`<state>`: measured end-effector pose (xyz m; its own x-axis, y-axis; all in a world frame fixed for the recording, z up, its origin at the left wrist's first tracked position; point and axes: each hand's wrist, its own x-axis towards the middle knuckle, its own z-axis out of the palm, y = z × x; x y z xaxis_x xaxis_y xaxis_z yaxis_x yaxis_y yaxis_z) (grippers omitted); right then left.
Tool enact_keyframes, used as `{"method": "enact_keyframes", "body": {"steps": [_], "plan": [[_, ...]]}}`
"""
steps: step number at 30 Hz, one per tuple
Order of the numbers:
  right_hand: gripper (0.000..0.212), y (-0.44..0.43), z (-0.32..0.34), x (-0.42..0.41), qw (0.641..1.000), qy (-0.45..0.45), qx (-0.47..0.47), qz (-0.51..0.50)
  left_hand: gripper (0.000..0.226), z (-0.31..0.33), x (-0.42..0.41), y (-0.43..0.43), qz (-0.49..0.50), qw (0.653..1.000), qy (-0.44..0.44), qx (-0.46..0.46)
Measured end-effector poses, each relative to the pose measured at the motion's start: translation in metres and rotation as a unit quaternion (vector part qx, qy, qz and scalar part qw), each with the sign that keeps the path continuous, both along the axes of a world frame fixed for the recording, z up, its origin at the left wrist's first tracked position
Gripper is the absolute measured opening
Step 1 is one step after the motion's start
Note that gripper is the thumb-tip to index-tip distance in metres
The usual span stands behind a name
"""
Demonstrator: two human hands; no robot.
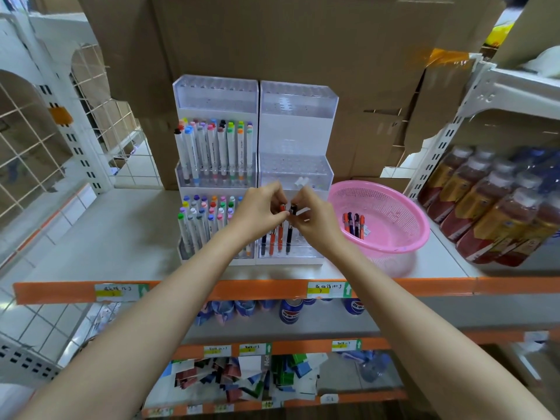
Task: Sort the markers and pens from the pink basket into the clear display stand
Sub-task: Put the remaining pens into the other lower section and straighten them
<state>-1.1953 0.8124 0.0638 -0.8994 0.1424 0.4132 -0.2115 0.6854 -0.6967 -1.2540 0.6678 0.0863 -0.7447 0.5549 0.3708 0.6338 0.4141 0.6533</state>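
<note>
Head view: hands meet over the front tier of the clear display stand (298, 131), which is set at the middle of the white shelf (121, 237), its base close to the orange front edge (242, 289). An orange pen (282, 208) is pinched at its cap between the thumb and curled fingertips of the left hand (260, 207). A black pen (293, 209) is pinched at its top in the same way by the right hand (315, 219). Both pens are held upright, side by side, with their lower ends in the holes of the stand's lowest right compartment. Two more pens (267, 242), one dark and one orange, are seen standing just to the left in the same row.

The left half of the stand is filled on two tiers with white markers (212, 147) with coloured caps; its top tier and the upper tiers of the right half are seen bare.

The pink basket (418, 237) is placed just beside the stand, toward the shelf's right end, and a few loose pens (354, 224) are seen lying on its bottom. Cardboard boxes (272, 40) are stacked along the rear edge, and wrapped bottles (491, 201) are stored at the far right. Cans (291, 310) are visible on the shelf below.
</note>
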Motion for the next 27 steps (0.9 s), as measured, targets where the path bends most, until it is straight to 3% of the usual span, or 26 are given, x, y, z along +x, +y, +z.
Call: {"method": "enact_keyframes", "body": {"steps": [8, 18, 27], "plan": [[0.024, 0.0058, 0.0004, 0.0036, 1.0, 0.008, -0.008, -0.01, 0.029, -0.0042, 0.0017, -0.0004, -0.006, 1.0, 0.007, -0.021], [0.019, 0.0057, 0.0025, 0.0032, 1.0, 0.024, 0.014, 0.0, 0.024, 0.0024, 0.0013, 0.0013, -0.029, 0.997, -0.03, -0.063], [0.017, 0.0058, 0.0021, 0.0036, 1.0, 0.026, 0.014, 0.011, 0.024, 0.0035, 0.0013, 0.0008, -0.027, 0.994, -0.004, -0.11]]}}
